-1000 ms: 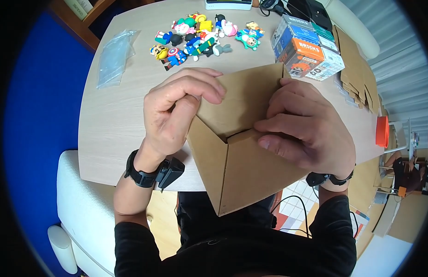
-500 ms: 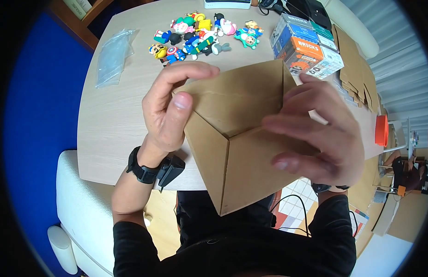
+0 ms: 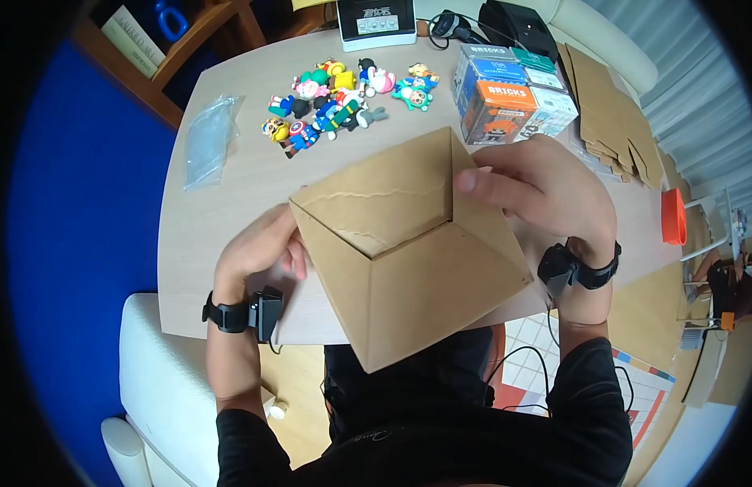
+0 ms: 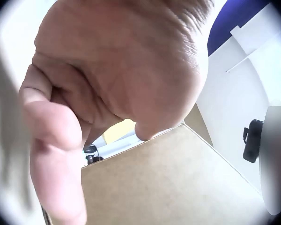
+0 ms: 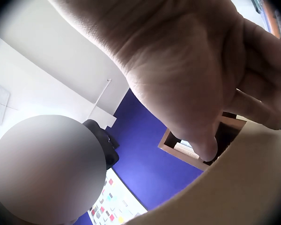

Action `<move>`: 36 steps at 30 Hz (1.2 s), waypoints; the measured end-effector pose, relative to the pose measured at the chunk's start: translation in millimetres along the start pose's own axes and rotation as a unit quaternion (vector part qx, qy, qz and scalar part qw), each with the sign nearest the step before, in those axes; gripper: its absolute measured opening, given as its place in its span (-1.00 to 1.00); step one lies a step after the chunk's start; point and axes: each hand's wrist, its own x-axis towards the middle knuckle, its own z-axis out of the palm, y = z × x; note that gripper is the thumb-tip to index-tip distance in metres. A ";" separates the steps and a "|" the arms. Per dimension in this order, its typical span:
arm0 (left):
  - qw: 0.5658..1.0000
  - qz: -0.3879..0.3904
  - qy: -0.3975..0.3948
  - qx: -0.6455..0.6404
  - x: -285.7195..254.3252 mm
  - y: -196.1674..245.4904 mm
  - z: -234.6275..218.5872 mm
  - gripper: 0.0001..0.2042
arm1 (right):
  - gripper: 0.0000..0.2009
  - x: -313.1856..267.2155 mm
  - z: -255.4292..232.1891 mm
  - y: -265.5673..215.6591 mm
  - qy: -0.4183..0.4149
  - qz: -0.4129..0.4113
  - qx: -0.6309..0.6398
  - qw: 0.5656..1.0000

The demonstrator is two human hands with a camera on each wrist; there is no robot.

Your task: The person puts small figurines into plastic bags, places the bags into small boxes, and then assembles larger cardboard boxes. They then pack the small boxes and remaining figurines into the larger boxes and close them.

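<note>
In the head view a brown cardboard box [image 3: 441, 276] is held tilted above the table's front edge. Its panels meet at folded seams, and jagged creases cross the far panel. My right hand [image 3: 546, 191] grips its upper right edge, thumb laid over the panel and fingers behind. Beside the left corner is my left hand [image 3: 258, 247], its fingers hanging relaxed along the outer side. The left wrist view shows the left thumb right at the edge of the box [image 4: 178, 173], other fingers bent loosely. In the right wrist view, the thumb and fingers lie near the box edge [image 5: 243, 173].
Several small toy figures [image 3: 339, 105] lie at the table's back middle. A stack of brick-toy boxes [image 3: 506, 101] stands to their right, with flattened cardboard [image 3: 607, 118] beyond. A clear plastic bag [image 3: 209, 142] lies on the left. An orange-red container [image 3: 673, 217] is at the far right.
My left hand has dropped from the box's upper left panel to its outer left side. My right hand has left the near panel and taken hold of the right edge. The box shifted left.
</note>
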 end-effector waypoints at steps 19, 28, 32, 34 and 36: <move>0.985 0.170 0.022 -0.012 -48.4 19.2 -13.8 -0.16 | -0.45 -40.8 15.8 -11.2 0.187 -0.293 0.046 0.937; 0.913 0.297 0.274 -0.058 -25.5 24.7 1.3 -0.07 | -0.47 -36.8 46.4 -23.5 0.212 -0.404 0.026 0.889; 0.860 0.372 0.259 -0.233 -4.2 0.1 3.5 -0.20 | -0.50 -28.7 54.5 -24.5 0.214 -0.439 0.053 0.871; 0.815 0.383 0.285 -0.330 0.0 -3.6 6.8 -0.21 | -0.55 -26.5 56.8 -25.4 0.200 -0.460 0.066 0.862; 0.780 0.385 0.293 -0.397 4.0 -4.8 7.9 -0.24 | -0.60 -22.5 58.9 -24.3 0.186 -0.486 0.077 0.850</move>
